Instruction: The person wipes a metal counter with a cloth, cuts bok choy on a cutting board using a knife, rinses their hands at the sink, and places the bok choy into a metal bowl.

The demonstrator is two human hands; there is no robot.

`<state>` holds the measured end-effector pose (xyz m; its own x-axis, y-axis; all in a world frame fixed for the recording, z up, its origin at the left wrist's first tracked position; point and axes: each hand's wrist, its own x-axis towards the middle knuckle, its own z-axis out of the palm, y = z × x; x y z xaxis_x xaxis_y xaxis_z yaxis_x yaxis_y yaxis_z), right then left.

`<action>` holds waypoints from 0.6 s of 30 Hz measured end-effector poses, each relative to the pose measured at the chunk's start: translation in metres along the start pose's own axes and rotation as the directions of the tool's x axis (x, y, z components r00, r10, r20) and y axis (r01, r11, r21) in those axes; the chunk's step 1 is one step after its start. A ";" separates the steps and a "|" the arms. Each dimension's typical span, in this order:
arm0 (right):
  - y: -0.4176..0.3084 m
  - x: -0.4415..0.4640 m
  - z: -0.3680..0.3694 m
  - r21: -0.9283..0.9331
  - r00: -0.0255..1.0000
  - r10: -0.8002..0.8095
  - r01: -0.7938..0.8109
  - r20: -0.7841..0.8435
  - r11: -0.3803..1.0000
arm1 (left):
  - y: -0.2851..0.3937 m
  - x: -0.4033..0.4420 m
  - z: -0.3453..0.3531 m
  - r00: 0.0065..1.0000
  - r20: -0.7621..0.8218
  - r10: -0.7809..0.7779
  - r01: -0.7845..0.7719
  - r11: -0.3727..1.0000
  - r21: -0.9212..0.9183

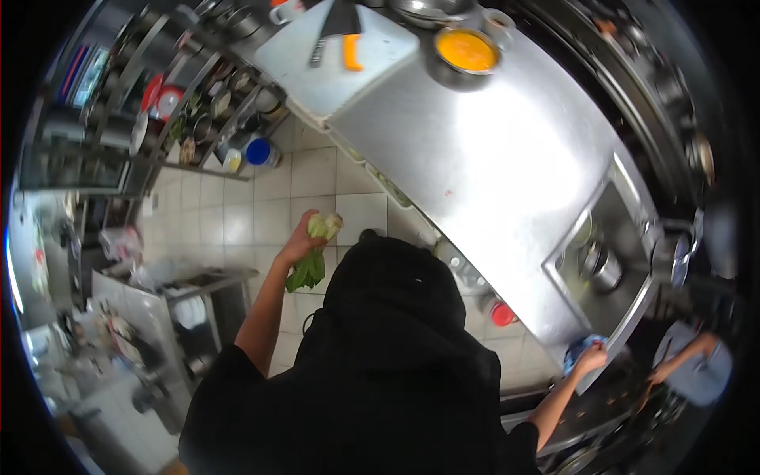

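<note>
My left hand [299,242] is wrapped round a leafy green vegetable [307,271], its pale stem end up by the fingers and its leaves hanging below, above the tiled floor. Far off to the right, my right hand [590,359] is closed on a blue patterned cloth [579,349] at the corner of the steel counter [443,158], just beside the sink. The exact grip there is small and partly hidden.
A white cutting board [380,54] carries knives, one with an orange handle [351,52]. Near it stands a bowl of orange liquid [467,51]. Pots lie in the sink [566,265]. Shelves [214,103] line the left; another person [701,360] works at far right.
</note>
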<state>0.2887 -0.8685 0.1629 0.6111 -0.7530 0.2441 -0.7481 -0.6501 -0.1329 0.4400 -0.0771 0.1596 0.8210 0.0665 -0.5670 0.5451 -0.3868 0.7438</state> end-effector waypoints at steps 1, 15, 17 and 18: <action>-0.015 0.009 0.007 0.023 0.996 0.030 -0.032 0.088 0.999 | 0.007 -0.002 -0.006 1.000 0.003 -0.014 0.015 0.989 -0.147; -0.113 -0.109 0.032 -0.035 0.962 0.189 -0.200 -0.195 0.979 | 0.004 0.051 -0.170 0.981 -0.030 0.189 -0.184 0.887 -0.423; -0.196 -0.107 0.040 0.363 0.992 0.112 -0.082 -0.062 0.928 | 0.006 0.060 -0.206 0.975 -0.019 0.221 -0.213 0.915 -0.343; -0.254 -0.105 0.028 0.540 0.996 0.074 -0.088 0.049 0.837 | 0.004 0.065 -0.226 0.967 -0.032 0.252 -0.251 0.929 -0.272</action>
<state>0.4216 -0.6273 0.1438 0.5662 -0.8029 0.1864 -0.5407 -0.5325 -0.6512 0.5345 0.1330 0.2055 0.9368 -0.0039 -0.3497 0.3465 -0.1260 0.9296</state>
